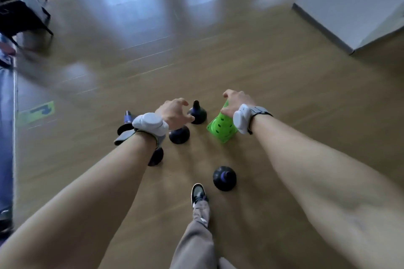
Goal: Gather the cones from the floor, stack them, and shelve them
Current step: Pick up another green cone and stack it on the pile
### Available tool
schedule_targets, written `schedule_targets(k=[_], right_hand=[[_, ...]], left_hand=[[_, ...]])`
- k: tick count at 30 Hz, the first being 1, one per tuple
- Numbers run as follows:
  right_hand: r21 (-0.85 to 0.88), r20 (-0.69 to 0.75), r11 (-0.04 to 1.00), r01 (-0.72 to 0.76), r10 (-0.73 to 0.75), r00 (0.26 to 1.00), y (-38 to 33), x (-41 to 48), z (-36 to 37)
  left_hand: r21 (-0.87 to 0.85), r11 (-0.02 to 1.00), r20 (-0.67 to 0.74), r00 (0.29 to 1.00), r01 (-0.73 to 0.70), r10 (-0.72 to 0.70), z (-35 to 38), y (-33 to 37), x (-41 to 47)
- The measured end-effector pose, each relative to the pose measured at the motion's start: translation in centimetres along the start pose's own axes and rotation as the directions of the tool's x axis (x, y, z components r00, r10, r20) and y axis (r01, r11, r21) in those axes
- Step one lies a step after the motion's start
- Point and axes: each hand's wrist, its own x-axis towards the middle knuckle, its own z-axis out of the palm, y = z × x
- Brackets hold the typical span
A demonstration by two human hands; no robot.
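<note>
Green cone (222, 129): tilted, mid-floor (284, 94), well apart from the floor's far right edge; whether its base touches down is unclear.
Right hand (235, 102): fingers curled over the green cone's narrow top, gripping it.
Left hand (175, 111): fingers spread, half-bent, holding nothing, just above the dark cones (197, 113).
Dark cones: at least 4, loosely clustered.
Risk: a top-only grip may slip; the shoe (197, 192) could kick the nearest cone (224, 178).
</note>
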Motion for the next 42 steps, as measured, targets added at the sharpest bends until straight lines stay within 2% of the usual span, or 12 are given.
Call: schedule_targets(k=[3,7,10,11,18,22,27,30,36,39,41,42], right_hand=[[0.013,0.055,0.999,-0.051,0.05,0.997,2.5,6.4,0.6],[0.051,0.063,0.994,-0.096,0.093,0.994,6.8,13.5,2.1],[0.042,0.09,0.987,-0.156,0.152,0.984,12.4,23.0,4.8],[0.044,0.099,0.987,-0.157,0.152,0.984,12.8,23.3,5.2],[0.004,0.182,1.0,-0.006,0.005,0.983,19.3,40.9,14.6],[-0.063,0.318,0.995,0.082,-0.058,0.946,20.5,45.4,18.0],[-0.083,0.296,0.99,0.118,-0.089,0.951,20.7,45.5,17.6],[-0.122,0.329,0.975,0.187,-0.138,0.934,18.5,42.7,13.6],[-0.131,0.351,0.916,0.379,-0.315,0.882,9.2,31.9,5.0],[-0.04,0.334,0.861,0.506,-0.466,0.819,3.7,24.3,2.3],[-0.01,0.334,0.811,0.584,-0.548,0.767,-0.3,18.7,1.3],[-0.014,0.329,0.818,0.576,-0.54,0.775,-1.0,18.1,0.7]], left_hand=[[-0.008,1.0,0.081,0.997,-0.002,0.003,1.5,2.4,7.3],[-0.046,0.999,0.111,0.994,-0.013,0.018,4.3,4.6,14.8],[-0.009,0.998,0.167,0.984,0.066,-0.064,10.1,5.1,23.6],[-0.001,0.997,0.193,0.979,0.073,-0.071,10.6,4.7,24.0],[0.005,0.98,0.215,0.957,0.201,-0.197,23.9,4.2,39.5],[-0.011,0.967,0.222,0.944,0.254,-0.246,28.1,3.5,42.7],[-0.044,0.937,0.237,0.915,0.346,-0.327,28.5,2.7,40.7],[-0.085,0.891,0.237,0.877,0.447,-0.417,25.6,2.4,36.5],[-0.247,0.814,0.156,0.851,0.525,-0.502,16.3,3.5,24.6],[-0.335,0.776,0.073,0.836,0.534,-0.544,11.5,2.6,17.2],[-0.387,0.728,0.019,0.794,0.566,-0.608,8.9,1.6,11.1],[-0.395,0.715,0.018,0.783,0.577,-0.622,8.5,1.6,10.5]])
